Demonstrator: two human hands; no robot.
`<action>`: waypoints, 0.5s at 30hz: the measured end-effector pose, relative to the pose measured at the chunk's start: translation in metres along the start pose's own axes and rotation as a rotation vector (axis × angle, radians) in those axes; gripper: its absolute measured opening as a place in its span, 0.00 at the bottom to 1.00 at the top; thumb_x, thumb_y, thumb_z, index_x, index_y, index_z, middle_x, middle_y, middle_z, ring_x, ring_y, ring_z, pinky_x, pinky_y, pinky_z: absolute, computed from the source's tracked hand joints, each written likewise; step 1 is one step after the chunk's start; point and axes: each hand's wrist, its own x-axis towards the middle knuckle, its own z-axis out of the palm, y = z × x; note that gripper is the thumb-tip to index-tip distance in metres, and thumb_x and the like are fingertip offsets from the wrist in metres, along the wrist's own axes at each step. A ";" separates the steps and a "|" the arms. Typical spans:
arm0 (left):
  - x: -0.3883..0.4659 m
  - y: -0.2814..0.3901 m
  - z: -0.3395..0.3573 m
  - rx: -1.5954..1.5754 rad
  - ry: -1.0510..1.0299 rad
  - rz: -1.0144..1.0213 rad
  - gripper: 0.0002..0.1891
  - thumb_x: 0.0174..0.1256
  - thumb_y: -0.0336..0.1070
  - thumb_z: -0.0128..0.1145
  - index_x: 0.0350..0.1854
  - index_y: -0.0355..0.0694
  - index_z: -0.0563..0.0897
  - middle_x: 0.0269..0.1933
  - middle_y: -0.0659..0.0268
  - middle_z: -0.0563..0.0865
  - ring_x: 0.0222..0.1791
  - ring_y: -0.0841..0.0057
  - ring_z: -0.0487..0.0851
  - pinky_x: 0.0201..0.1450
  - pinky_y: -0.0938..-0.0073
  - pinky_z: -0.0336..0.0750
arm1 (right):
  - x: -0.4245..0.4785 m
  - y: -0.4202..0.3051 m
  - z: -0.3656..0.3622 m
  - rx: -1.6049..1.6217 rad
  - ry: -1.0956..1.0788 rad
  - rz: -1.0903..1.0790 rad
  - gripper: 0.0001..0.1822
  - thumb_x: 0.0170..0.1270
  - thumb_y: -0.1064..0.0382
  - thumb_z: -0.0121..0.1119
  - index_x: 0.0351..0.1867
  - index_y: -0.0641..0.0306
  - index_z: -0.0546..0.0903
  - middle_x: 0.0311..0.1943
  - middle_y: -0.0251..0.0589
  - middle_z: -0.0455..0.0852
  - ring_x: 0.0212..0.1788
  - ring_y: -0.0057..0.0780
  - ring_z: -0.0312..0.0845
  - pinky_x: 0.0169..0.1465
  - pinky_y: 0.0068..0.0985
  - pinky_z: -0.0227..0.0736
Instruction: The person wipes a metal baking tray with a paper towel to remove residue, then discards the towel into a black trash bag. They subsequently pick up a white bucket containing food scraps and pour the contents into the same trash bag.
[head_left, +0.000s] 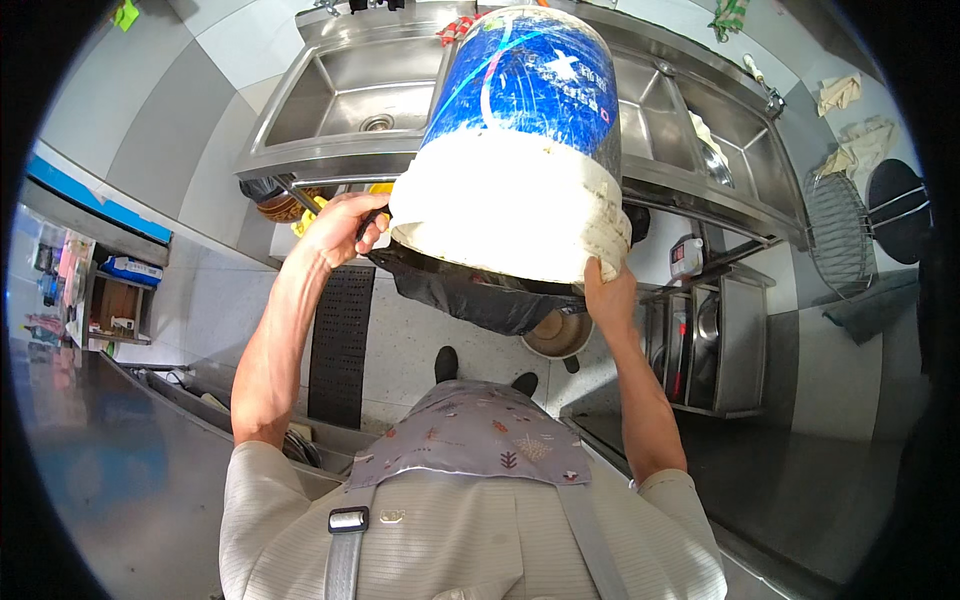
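Note:
A large plastic bucket (517, 187), white with a blue printed wrap that bears writing, is held up tilted, its rim towards me and its base over the sinks. A black plastic bag (480, 296) hangs at the bucket's mouth, below the rim. My left hand (349, 225) is closed at the left side of the rim, on a black edge that looks like part of the bag. At the right, my right hand (611, 292) grips the rim, its thumb on the outside and the bag's edge against the fingers. The bucket's inside is hidden.
Behind the bucket runs a stainless steel sink unit (360, 90) with several basins. A brown-looking pot (559, 334) stands on the floor near my feet. A black perforated mat (341, 345) lies at left. A metal rack (720, 337) stands at right, and a wire basket (840, 232) hangs nearby.

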 end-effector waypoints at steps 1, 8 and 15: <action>0.000 0.001 0.004 0.030 0.011 0.018 0.14 0.78 0.43 0.61 0.42 0.35 0.83 0.27 0.67 0.83 0.18 0.86 0.74 0.15 0.84 0.66 | -0.002 0.003 0.002 0.006 0.016 -0.048 0.22 0.69 0.62 0.61 0.60 0.74 0.79 0.45 0.66 0.89 0.50 0.63 0.88 0.53 0.45 0.81; -0.007 0.005 0.023 0.184 0.069 0.028 0.23 0.76 0.54 0.65 0.46 0.33 0.84 0.26 0.71 0.80 0.19 0.88 0.74 0.16 0.86 0.65 | -0.017 0.018 0.013 0.029 -0.044 -0.013 0.26 0.68 0.63 0.67 0.65 0.67 0.76 0.54 0.61 0.88 0.58 0.58 0.86 0.58 0.43 0.80; 0.004 -0.028 0.020 0.224 0.036 0.038 0.27 0.72 0.59 0.68 0.43 0.33 0.85 0.25 0.71 0.81 0.18 0.87 0.75 0.16 0.85 0.67 | -0.027 0.075 0.039 0.095 -0.098 -0.040 0.32 0.65 0.61 0.73 0.67 0.66 0.74 0.59 0.55 0.87 0.61 0.49 0.85 0.61 0.41 0.79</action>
